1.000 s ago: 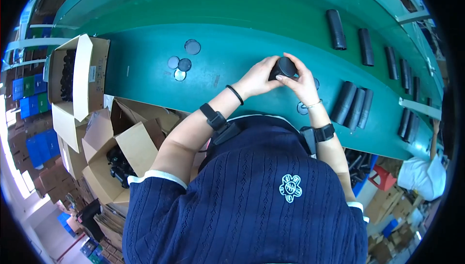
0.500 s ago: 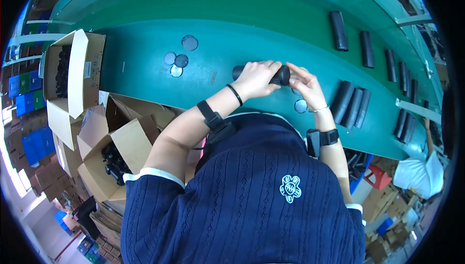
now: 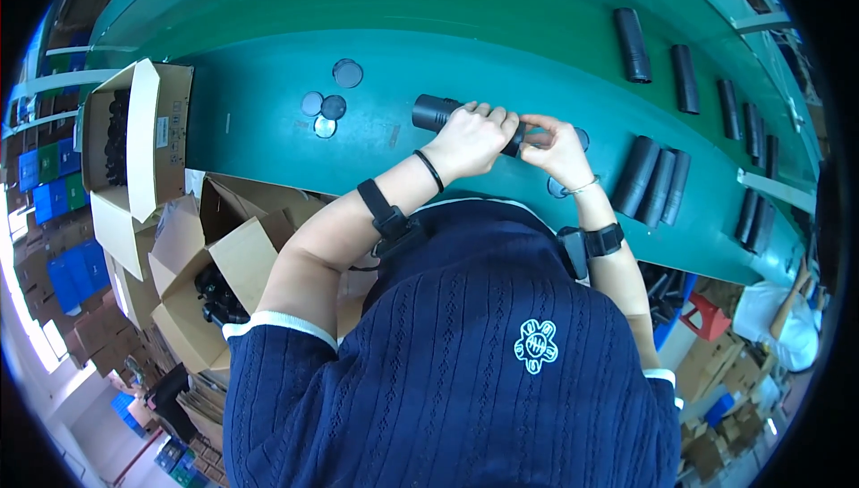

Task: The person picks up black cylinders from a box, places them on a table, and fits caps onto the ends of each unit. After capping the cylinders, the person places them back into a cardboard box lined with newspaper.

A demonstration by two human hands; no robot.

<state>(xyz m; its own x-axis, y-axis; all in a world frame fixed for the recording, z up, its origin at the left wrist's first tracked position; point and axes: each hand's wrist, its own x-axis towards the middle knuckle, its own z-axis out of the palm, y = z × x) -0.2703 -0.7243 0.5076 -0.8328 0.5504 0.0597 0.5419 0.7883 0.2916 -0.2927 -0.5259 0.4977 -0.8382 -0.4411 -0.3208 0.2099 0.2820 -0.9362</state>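
Observation:
My left hand [image 3: 476,137] is wrapped round a black ribbed cylinder [image 3: 433,112], which lies slantwise above the bench, its far-left end sticking out past my knuckles. At the cylinder's right end, the fingers of my right hand [image 3: 557,147] are pinched; whether they grip the end itself or a small part there is hidden. Just beyond the right hand a round disc [image 3: 582,139] shows in part, and another disc [image 3: 557,187] lies below it near the bench edge. Farther left on the bench is a cluster of several round discs [image 3: 333,108], dark and pale.
Three black cylinders [image 3: 658,184] lie side by side right of my hands. More cylinders [image 3: 633,45] rest on the green belt [image 3: 501,5]. Open cartons [image 3: 170,144] of black parts stand at the left. A co-worker's white sleeve [image 3: 778,318] shows at far right.
The cylinder has turned, its left end now raised farther out from my left hand. My right fingers have closed at its right end. Cylinders on the belt have shifted slightly.

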